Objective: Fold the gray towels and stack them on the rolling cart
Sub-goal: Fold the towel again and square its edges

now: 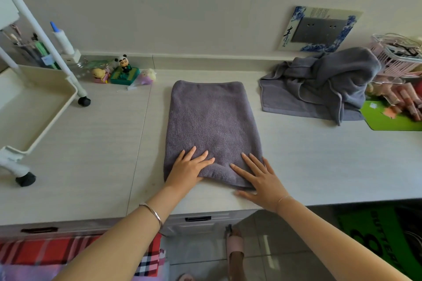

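A gray towel (211,118) lies folded into a long rectangle in the middle of the white counter (319,162). My left hand (189,166) rests flat on its near left corner, fingers spread. On the towel's near right corner my right hand (258,178) lies flat too, its thumb on the counter. Neither hand grips the cloth. A rumpled pile of gray towels (319,84) sits at the back right. The white rolling cart (34,107) stands on the counter at the left, and its tray holds nothing.
Small toy figures (124,72) line the back wall beside the cart. A pink basket (397,57), cosmetics and a green mat (392,118) crowd the far right. A cart wheel (25,179) sits near the front left. Drawers and a plaid cloth are below the counter edge.
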The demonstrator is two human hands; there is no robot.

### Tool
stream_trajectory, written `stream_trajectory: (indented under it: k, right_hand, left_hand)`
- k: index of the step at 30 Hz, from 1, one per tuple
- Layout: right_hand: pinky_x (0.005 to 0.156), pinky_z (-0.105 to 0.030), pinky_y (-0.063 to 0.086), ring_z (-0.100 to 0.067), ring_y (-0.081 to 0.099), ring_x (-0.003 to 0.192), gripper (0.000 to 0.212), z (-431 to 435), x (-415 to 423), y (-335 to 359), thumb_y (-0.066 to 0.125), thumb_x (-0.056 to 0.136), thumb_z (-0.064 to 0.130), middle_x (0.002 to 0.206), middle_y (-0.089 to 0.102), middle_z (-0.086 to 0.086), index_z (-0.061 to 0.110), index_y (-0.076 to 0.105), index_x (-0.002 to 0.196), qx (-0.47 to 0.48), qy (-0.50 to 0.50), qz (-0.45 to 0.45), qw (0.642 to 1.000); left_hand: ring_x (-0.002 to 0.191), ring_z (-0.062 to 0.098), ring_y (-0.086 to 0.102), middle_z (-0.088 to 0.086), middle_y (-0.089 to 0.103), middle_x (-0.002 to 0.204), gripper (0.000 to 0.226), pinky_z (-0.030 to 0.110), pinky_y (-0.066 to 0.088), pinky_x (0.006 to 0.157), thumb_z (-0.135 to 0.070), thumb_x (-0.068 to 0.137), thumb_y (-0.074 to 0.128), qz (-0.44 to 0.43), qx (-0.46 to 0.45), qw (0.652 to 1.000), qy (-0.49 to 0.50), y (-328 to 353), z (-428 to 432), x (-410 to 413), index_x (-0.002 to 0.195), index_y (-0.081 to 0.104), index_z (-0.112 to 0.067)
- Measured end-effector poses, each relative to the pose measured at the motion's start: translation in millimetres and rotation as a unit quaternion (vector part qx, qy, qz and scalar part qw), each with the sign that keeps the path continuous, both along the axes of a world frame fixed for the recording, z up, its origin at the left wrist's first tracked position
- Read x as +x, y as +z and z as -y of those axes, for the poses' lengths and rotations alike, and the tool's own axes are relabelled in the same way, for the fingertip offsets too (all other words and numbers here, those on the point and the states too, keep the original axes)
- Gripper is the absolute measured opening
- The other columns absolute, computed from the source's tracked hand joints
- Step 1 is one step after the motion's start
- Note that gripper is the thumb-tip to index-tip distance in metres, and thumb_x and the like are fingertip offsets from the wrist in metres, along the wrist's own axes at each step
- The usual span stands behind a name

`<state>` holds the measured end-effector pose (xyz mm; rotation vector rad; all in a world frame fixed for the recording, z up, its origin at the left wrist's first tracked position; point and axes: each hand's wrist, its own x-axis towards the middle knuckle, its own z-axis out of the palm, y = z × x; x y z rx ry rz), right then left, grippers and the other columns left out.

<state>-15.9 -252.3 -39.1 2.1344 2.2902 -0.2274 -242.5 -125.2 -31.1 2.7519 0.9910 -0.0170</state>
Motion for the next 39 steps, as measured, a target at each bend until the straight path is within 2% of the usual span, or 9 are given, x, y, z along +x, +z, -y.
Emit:
stream_trajectory:
  k: [4, 8, 11, 15, 19, 25, 31, 34, 39]
  right_hand:
    - [0.115, -0.039, 0.014, -0.02, 0.036, 0.137, 0.067, 4, 6, 5, 0.047, 0.083, 0.059, 0.15, 0.036, 0.002, 0.038, 0.032, 0.144, 0.007, -0.008, -0.031, 0.999]
    - [0.107, -0.039, 0.038, -0.021, 0.057, 0.119, 0.073, 4, 12, 4, 0.081, 0.063, 0.025, 0.134, 0.056, 0.0, 0.021, 0.056, 0.131, 0.083, 0.023, -0.038, 0.996]
    - [0.089, -0.044, 0.054, -0.021, 0.065, 0.107, 0.061, -3, 20, 20, 0.083, 0.06, 0.007, 0.119, 0.067, 0.002, 0.021, 0.066, 0.117, 0.11, -0.006, -0.077, 0.991]
    - [0.097, -0.029, 0.048, -0.019, 0.063, 0.104, 0.036, -19, 33, 60, 0.066, 0.087, 0.021, 0.118, 0.067, 0.002, 0.025, 0.063, 0.122, -0.073, -0.099, -0.162, 0.979]
    - [0.09, -0.029, 0.05, -0.021, 0.063, 0.092, 0.021, -42, 55, 117, 0.067, 0.085, 0.029, 0.097, 0.071, -0.003, 0.014, 0.072, 0.099, -0.216, -0.122, -0.248, 0.936]
    - [0.086, -0.023, 0.051, -0.012, 0.065, 0.102, 0.067, -64, 76, 172, 0.08, 0.055, 0.048, 0.108, 0.071, -0.002, 0.009, 0.067, 0.107, -0.182, -0.134, -0.561, 0.796]
    - [0.083, -0.034, 0.049, -0.018, 0.062, 0.091, 0.034, -113, 58, 102, 0.063, 0.085, 0.037, 0.104, 0.069, -0.007, 0.008, 0.068, 0.101, -0.016, -0.332, -0.587, 0.738]
    - [0.081, -0.034, 0.05, -0.021, 0.06, 0.089, 0.035, -112, 49, 64, 0.064, 0.086, 0.037, 0.102, 0.068, -0.012, 0.004, 0.068, 0.095, -0.017, -0.4, -0.559, 0.726]
    - [0.083, -0.029, 0.046, -0.014, 0.06, 0.1, 0.036, -75, 52, 61, 0.058, 0.087, 0.046, 0.107, 0.067, 0.003, 0.02, 0.065, 0.109, -0.042, -0.334, -0.553, 0.762]
  left_hand:
    - [0.145, 0.02, 0.019, -0.013, 0.033, 0.15, 0.055, 0.033, 0.014, 0.115, -0.023, 0.093, 0.055, 0.02, -0.044, 0.999, 0.021, 5, -2, 1, 0.143, 0.036, -0.034]
    - [0.14, 0.015, 0.031, -0.009, 0.041, 0.147, 0.057, 0.025, 0.025, 0.109, -0.01, 0.09, 0.059, 0.029, -0.058, 0.998, 0.018, 17, -2, -9, 0.142, 0.042, -0.026]
    - [0.124, 0.021, 0.051, 0.0, 0.057, 0.133, 0.055, 0.031, 0.037, 0.098, 0.0, 0.085, 0.059, 0.032, -0.06, 0.997, 0.042, 28, -8, -15, 0.134, 0.051, -0.023]
    - [0.103, 0.02, 0.06, -0.004, 0.066, 0.106, 0.025, 0.028, 0.041, 0.075, -0.022, 0.082, 0.065, -0.003, -0.081, 0.993, 0.081, 58, -30, -23, 0.107, 0.062, -0.027]
    - [0.075, 0.007, 0.056, -0.012, 0.059, 0.077, 0.02, 0.014, 0.038, 0.058, -0.032, 0.076, 0.077, 0.002, -0.297, 0.952, 0.075, 111, -55, -32, 0.089, 0.067, -0.021]
    - [0.098, 0.01, 0.066, 0.001, 0.07, 0.109, 0.033, 0.02, 0.052, 0.076, -0.013, 0.085, 0.068, 0.059, -0.554, 0.824, 0.106, 173, -92, -52, 0.117, 0.063, -0.015]
    - [0.091, 0.019, 0.065, 0.012, 0.067, 0.113, 0.022, 0.031, 0.051, 0.081, -0.023, 0.084, 0.07, 0.327, -0.456, 0.74, 0.37, 95, -105, -29, 0.103, 0.064, -0.014]
    - [0.092, 0.02, 0.066, 0.009, 0.07, 0.107, 0.025, 0.03, 0.05, 0.083, -0.037, 0.085, 0.067, 0.323, -0.455, 0.71, 0.43, 52, -85, -24, 0.096, 0.069, -0.015]
    - [0.094, 0.015, 0.065, -0.001, 0.07, 0.098, 0.026, 0.031, 0.05, 0.091, -0.036, 0.078, 0.075, 0.297, -0.451, 0.733, 0.414, 32, -61, -36, 0.092, 0.065, -0.018]
